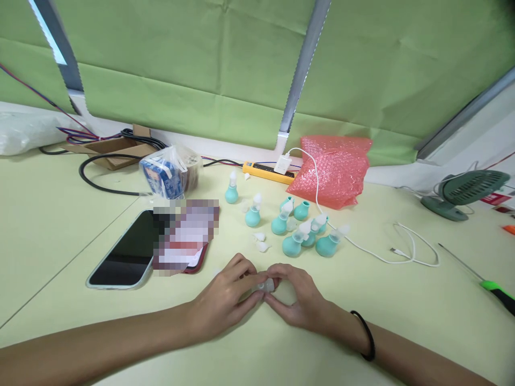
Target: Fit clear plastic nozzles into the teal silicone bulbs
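Between my two hands is a small translucent plastic nozzle piece [265, 286], partly covered by fingers. My left hand [231, 292] pinches it from the left with thumb and fingers. From the right, my right hand [296, 295] closes thumb and fingertips around its other end. Beyond the hands stand several teal squeeze bulbs, some with clear tips fitted, such as this teal bulb [252, 216] and this one lying tilted [328, 245]. Another open-topped teal bulb [301, 210] has no tip. Small white tips [263, 246] lie loose on the table nearer my hands.
Two phones lie at left, a dark-screened phone [124, 252] and a blurred one. Behind are a bagged blue package [164, 177], a yellow power strip [265, 172] and pink bubble wrap [333, 169]. At right are a white cable [374, 252], a screwdriver [488, 284] and a green fan [470, 187].
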Motion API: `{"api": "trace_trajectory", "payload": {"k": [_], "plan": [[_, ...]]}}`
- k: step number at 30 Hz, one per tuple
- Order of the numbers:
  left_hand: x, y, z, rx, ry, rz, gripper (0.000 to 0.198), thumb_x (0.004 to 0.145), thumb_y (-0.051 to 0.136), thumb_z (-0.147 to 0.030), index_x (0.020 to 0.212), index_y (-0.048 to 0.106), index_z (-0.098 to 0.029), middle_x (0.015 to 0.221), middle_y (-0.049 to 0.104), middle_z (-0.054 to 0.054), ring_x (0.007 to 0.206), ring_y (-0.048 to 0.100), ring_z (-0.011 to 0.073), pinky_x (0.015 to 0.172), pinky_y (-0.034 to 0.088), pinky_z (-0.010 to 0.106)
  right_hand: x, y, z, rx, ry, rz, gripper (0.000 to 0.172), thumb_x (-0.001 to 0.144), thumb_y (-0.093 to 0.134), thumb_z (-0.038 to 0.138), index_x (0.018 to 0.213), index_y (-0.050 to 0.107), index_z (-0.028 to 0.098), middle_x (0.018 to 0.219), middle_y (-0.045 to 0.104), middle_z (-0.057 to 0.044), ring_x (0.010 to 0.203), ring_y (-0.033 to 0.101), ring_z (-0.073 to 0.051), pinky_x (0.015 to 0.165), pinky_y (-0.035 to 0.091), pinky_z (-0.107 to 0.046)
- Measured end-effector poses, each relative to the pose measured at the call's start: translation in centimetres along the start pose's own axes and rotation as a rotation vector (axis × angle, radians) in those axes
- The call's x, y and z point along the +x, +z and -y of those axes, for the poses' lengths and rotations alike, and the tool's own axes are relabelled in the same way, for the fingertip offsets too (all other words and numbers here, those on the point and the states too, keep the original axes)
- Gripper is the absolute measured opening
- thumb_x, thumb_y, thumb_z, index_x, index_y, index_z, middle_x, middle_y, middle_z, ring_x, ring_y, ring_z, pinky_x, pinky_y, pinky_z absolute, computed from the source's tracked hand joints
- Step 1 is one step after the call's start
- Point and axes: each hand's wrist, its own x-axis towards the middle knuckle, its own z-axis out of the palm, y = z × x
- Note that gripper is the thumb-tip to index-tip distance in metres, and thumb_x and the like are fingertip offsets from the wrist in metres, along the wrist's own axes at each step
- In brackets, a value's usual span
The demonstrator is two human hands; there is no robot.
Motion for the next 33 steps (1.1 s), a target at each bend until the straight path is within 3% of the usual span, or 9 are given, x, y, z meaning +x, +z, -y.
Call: {"api": "trace_trajectory", "payload": {"k": [8, 16, 24, 29, 33], "plan": [[0.03, 0.06, 0.05, -0.016, -0.006, -0.06, 0.017, 0.079, 0.047, -0.009, 0.094, 0.052, -0.012, 0.078, 0.051, 0.005, 0.076, 0.041, 0.0152, 0.066, 0.039, 0.027, 0.44, -0.24, 0.15, 0.064, -0.011, 0.045, 0.014, 0.073, 0.053, 0.017, 0.086, 0.048, 0.019, 0.067, 0.056, -0.001, 0.059, 0.052, -0.012, 0.055, 0.043, -0.023], [-0.08, 0.25, 0.31, -0.051, -0.027, -0.051, 0.01, 0.077, 0.049, -0.009, 0.085, 0.053, -0.013, 0.078, 0.053, 0.005, 0.077, 0.042, 0.0151, 0.065, 0.039, 0.027, 0.34, -0.15, -0.07, 0.081, -0.005, 0.071, 0.015, 0.073, 0.053, 0.016, 0.088, 0.05, 0.019, 0.067, 0.057, -0.001, 0.06, 0.052, -0.012, 0.055, 0.043, -0.023], [0.46, 0.08, 0.25, -0.145, 0.097, -0.134, 0.011, 0.074, 0.051, -0.003, 0.072, 0.054, -0.013, 0.071, 0.058, 0.004, 0.069, 0.044, 0.0128, 0.063, 0.041, 0.028, 0.37, -0.27, -0.11, 0.066, -0.024, 0.071, 0.016, 0.072, 0.053, 0.016, 0.087, 0.05, 0.019, 0.067, 0.057, 0.0, 0.059, 0.052, -0.012, 0.055, 0.042, -0.023], [0.54, 0.06, 0.32, -0.198, 0.051, -0.19, 0.011, 0.073, 0.054, -0.005, 0.081, 0.059, -0.012, 0.07, 0.06, 0.006, 0.067, 0.048, 0.0138, 0.058, 0.043, 0.027, 0.48, -0.41, -0.02, 0.078, -0.04, 0.084, 0.017, 0.073, 0.051, 0.015, 0.089, 0.05, 0.019, 0.066, 0.057, 0.0, 0.059, 0.052, -0.012, 0.055, 0.042, -0.023], [0.56, 0.02, 0.3, -0.2, 0.019, -0.19, 0.01, 0.073, 0.055, -0.008, 0.077, 0.063, -0.012, 0.069, 0.06, 0.007, 0.066, 0.05, 0.0141, 0.056, 0.044, 0.027, 0.57, -0.4, -0.04, 0.082, -0.074, 0.084, 0.018, 0.072, 0.052, 0.013, 0.089, 0.051, 0.02, 0.069, 0.059, 0.0, 0.061, 0.052, -0.012, 0.057, 0.043, -0.024]]}}
